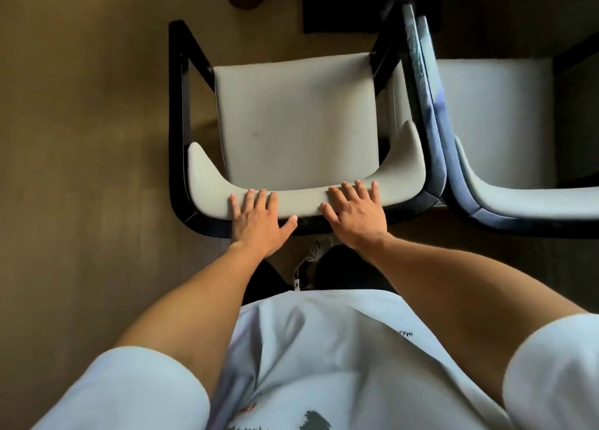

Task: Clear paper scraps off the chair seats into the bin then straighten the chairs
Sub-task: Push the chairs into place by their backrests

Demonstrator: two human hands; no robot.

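Directly below the camera, a chair with a pale seat and black frame stands on brown floor. Both hands lie flat on top of its padded backrest, fingers straight and spread: left hand left of centre, right hand right of centre. A second chair touches its right side.

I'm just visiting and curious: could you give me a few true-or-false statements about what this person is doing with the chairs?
1. Both hands, left hand and right hand, rest flat on the black-framed chair's grey padded backrest. True.
2. Paper scraps lie on its grey seat. False: no scraps show there.
3. A second grey chair stands to the right. True.
4. The right hand grips a bin. False: it lies open on the backrest; no bin is in view.
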